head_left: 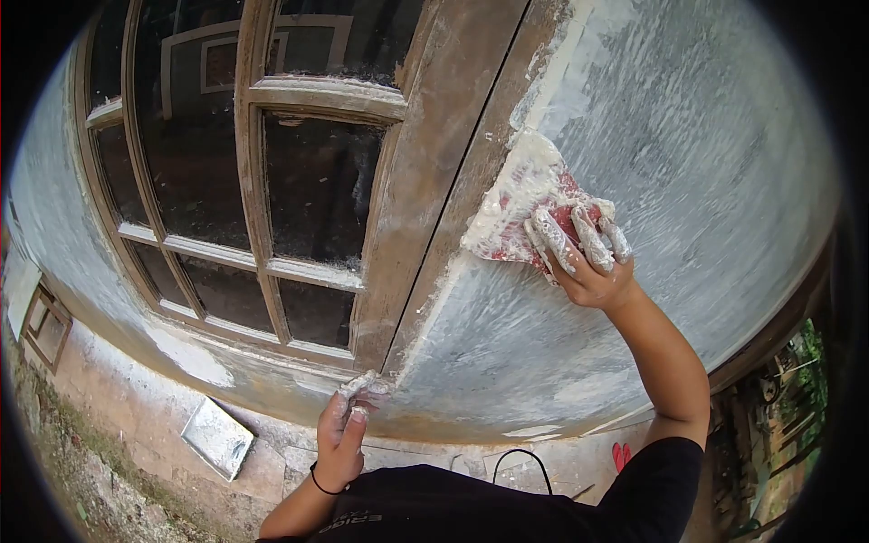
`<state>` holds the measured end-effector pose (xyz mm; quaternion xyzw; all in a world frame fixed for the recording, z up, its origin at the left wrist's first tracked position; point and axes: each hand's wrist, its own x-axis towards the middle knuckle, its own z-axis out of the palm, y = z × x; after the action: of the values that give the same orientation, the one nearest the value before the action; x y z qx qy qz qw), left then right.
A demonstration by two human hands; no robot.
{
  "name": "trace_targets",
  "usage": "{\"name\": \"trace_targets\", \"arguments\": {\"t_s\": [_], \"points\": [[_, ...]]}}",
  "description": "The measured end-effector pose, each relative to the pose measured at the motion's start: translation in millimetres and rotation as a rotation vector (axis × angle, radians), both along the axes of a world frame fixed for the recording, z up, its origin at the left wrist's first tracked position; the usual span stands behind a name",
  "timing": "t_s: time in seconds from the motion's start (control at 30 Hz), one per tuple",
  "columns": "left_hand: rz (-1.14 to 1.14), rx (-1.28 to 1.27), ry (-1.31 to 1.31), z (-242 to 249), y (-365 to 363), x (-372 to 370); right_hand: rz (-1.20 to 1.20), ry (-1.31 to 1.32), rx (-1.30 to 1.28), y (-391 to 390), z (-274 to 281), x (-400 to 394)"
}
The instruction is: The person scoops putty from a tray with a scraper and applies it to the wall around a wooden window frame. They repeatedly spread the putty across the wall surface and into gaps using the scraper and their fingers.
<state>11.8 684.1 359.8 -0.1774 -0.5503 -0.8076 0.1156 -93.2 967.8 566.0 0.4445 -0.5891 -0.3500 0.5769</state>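
Against the grey wall (706, 163), right fingers (593, 242) clasp a red spreader (525, 192); left fingers (335, 412) hold a white-smeared piece (373, 392).

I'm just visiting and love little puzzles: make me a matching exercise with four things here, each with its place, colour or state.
Things:
1. Red spreader
2. Tray
3. Window frame
4. Wristband

Places, colours or states:
A. Thin and black
B. Resting on the ground
C. Held in the right hand
D. Brown

Right pairs: 1-C, 2-B, 3-D, 4-A
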Motion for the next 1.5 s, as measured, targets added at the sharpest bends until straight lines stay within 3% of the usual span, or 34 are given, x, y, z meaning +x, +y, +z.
{"name": "trace_targets", "arguments": {"t_s": [0.7, 1.0, 1.17, 1.23, 1.3, 1.5], "points": [[-0.018, -0.016, -0.016, -6, 4, -9, -0.128, 0.062, 0.013, 2, -8, -6], [-0.070, 0.046, 0.134, 19, 17, -39, -0.174, 0.081, 0.032, 1, -4, -1], [0.038, -0.045, 0.409, 48, 34, -72, -0.160, 0.057, 0.032, 5, -4, 0], [0.063, -0.157, 0.457, 61, 37, -85, -0.190, 0.096, 0.054, 8, -3, 2], [0.233, -0.334, 0.663, 78, 41, -97, -0.200, 0.112, 0.059, 5, -3, 4], [0.380, -0.264, 0.881, 111, 49, -139, -0.222, 0.061, 0.064, 1, 0, 19]]}}
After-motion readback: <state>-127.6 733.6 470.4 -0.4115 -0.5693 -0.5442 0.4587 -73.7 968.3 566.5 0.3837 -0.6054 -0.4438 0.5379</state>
